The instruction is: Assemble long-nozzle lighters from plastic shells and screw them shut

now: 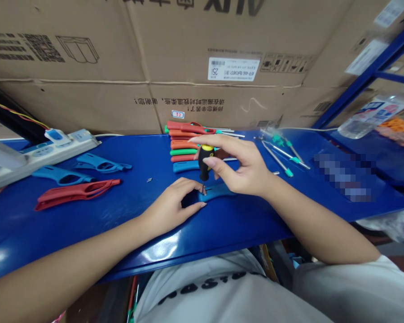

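**Blue handle pinned under an upright screwdriver**

Below a large cardboard box, the blue table is shared by pieces at several stages. At its back, a row of coloured handles is set out; from some, metal ends are seen projecting, so these are judged finished or nearly so. To the left, two blue shells and a red shell show no rods and are presumably still to be worked, as are the loose rods at right. On the table between the hands, the blue handle is pinched at one end by the left hand's grip, and the screwdriver is grasped in the right hand's, tip down. Fastening is judged under way; small metal pieces, probably screws, are left over.

The box's lettering is cut off at the top; a patch at right is pixelated. The row is partly covered by the right hand. Whether a screw is under the tip cannot be told.
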A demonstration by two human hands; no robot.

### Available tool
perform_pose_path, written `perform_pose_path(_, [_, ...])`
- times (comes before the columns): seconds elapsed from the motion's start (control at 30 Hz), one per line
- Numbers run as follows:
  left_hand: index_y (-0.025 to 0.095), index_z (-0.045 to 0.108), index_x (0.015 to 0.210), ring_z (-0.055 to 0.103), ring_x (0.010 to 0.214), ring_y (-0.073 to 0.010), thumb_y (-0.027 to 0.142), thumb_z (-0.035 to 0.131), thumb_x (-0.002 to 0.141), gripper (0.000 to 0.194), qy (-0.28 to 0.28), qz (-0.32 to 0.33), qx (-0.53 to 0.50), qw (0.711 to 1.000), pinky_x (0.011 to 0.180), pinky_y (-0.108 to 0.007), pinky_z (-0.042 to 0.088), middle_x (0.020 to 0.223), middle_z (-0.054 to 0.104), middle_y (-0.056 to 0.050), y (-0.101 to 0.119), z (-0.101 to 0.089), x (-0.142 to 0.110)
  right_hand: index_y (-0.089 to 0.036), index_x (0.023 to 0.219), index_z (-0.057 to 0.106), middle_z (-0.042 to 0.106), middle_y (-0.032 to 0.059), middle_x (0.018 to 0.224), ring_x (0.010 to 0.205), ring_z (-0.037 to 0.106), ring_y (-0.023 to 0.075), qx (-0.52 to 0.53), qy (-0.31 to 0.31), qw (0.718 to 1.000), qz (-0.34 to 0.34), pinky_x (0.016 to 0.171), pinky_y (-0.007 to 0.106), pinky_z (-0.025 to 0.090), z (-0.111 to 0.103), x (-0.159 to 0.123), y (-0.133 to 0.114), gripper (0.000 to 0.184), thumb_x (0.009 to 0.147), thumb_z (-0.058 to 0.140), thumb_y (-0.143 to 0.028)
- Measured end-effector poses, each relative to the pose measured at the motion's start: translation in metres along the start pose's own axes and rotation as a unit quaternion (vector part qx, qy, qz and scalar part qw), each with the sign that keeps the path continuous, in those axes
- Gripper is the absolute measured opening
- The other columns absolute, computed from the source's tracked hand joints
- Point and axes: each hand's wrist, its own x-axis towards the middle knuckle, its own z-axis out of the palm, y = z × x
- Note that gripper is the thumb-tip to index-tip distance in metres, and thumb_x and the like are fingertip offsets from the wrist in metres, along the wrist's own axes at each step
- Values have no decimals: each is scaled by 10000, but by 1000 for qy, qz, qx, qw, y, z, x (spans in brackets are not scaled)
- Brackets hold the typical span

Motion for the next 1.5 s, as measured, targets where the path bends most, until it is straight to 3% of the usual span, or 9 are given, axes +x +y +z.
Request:
perform_pose_path(0.17, [213,640,1074,639,1088,-210,266,706,918,178,0,4,-8,1000,1005,-383,501,1100,708,-29,1,1,1,-176,1129,687,770,60,969,843,727,171,-148,61,985,-66,741,285,583,-3,-2,0,256,951,657,-358])
perform_pose_path(0.3, [202,633,1064,646,1058,-209,272,718,908,191,1,-1,-7,1000,972,-370,514,1087,708,-34,1,1,1,-166,1301,616,736,88,1175,1060,709,180,-54,26,998,-32,882,319,584,-2,-1,-2,332,1039,421,-222])
perform_pose_path(0.4, [205,636,1069,641,1067,-208,267,718,908,191,-1,0,-7,1000,982,-373,508,1094,708,-33,1,0,0,-198,1367,567,712,65,1251,1033,711,149,-5,-10,1000,-12,841,287,593,-1,1,-1,349,1056,420,-259])
perform_pose_path(0.6, [215,644,1083,638,1090,-214,272,710,915,189,-1,2,-7,1000,1004,-390,504,1105,709,-32,0,0,0,-162,1174,663,770,60,990,881,732,171,-141,47,985,-90,784,281,582,-2,-3,5,274,974,627,-346])
perform_pose_path(0.8, [213,631,1085,641,1083,-227,297,711,915,205,-8,-4,-8,1000,988,-408,514,1107,707,-39,0,0,1,-193,1439,478,677,78,1309,1053,703,145,21,-61,998,15,845,284,594,-1,-1,0,395,1067,357,-242])
perform_pose_path(0.97, [221,636,1090,631,1104,-223,286,695,929,183,-15,-2,-8,1000,1009,-410,501,1116,702,-35,0,-1,0,-175,1193,646,755,88,1136,911,738,184,-87,16,996,-4,802,302,601,-1,-3,4,353,939,670,-419])
perform_pose_path(1.23, [213,630,1092,626,1097,-215,279,712,918,203,-17,-8,-11,1000,1005,-398,498,1116,698,-33,1,-2,0,-191,1401,500,679,72,1290,1016,719,145,26,-62,997,46,817,287,592,-3,0,1,361,1072,384,-287])
perform_pose_path(1.37, [218,636,1096,623,1106,-215,275,704,925,193,-19,-5,-11,1000,1013,-401,495,1119,701,-32,1,-2,0,-179,1208,650,758,72,1104,902,732,181,-102,-3,995,15,772,292,571,-4,-1,4,352,967,621,-433])
perform_pose_path(1.5, [225,641,1106,623,1108,-226,282,705,924,202,-19,-8,-14,1000,1013,-416,497,1126,701,-40,1,-3,0,-197,1196,672,765,61,1071,941,728,176,-75,10,997,-9,840,308,572,-7,0,2,278,1031,491,-329])
